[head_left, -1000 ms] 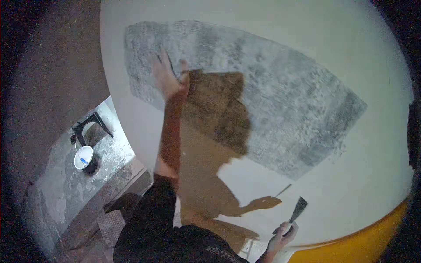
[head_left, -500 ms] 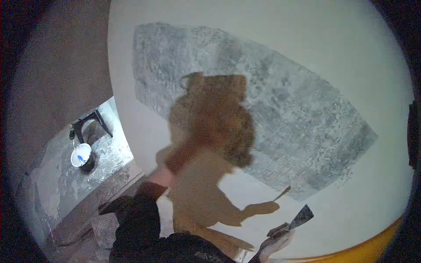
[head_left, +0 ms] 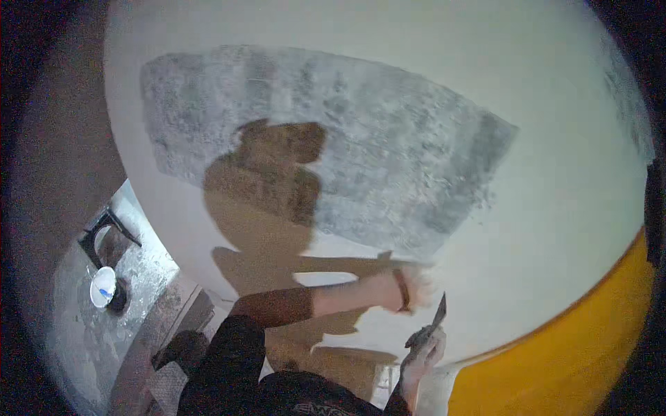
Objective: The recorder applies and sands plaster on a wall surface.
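My right hand (head_left: 424,353) is closed round the handle of a putty knife (head_left: 439,313), its dark blade pointing up. Just left of the blade is my left hand (head_left: 415,290), its fingers smeared by motion, so I cannot see whether they hold anything. A dark brown strip (head_left: 402,291) shows against it; I cannot tell if it is a band or something held. Both hands are in front of a large curved white surface (head_left: 548,201). A rough, blotchy grey patch (head_left: 374,118) with a pointed right end covers its middle.
At the lower left, a white-rimmed bucket (head_left: 103,288) with something blue inside stands on a pale-splattered platform (head_left: 146,256). Beside it is a dark, arched frame (head_left: 104,225). A yellow panel (head_left: 548,347) curves along the lower right. My shadow falls across the grey patch.
My left hand has come down and right from in front of the grey patch to beside the putty knife. The knife has turned more edge-on. The whole view has shifted to the right.
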Motion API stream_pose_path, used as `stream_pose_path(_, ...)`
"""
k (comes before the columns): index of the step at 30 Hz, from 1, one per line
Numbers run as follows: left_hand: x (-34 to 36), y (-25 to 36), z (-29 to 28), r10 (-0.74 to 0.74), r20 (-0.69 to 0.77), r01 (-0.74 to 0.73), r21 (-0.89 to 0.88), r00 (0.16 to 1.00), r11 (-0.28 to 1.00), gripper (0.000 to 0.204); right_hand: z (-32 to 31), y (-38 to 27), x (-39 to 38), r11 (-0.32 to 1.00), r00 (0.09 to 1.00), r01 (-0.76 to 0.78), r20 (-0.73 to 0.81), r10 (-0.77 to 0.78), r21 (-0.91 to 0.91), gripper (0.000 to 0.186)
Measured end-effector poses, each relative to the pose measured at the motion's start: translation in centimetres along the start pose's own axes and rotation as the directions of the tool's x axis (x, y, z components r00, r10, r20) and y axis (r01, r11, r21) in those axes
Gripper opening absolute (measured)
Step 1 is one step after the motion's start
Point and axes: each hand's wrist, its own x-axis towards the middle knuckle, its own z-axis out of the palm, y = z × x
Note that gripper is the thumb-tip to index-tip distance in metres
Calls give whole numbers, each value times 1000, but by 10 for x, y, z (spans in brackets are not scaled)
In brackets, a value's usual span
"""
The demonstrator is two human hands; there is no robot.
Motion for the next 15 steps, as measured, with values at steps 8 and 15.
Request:
stream_pose_path(8,6,8,134,-252,503,10,435,827,900,22,-71,48,-45,879,965,-241,-196,173,-411,10)
stream_pose_path(15,-25,37,323,43,664,20,-86,746,996,57,-166,72,-145,645,883,-468,-352,311,-604,20)
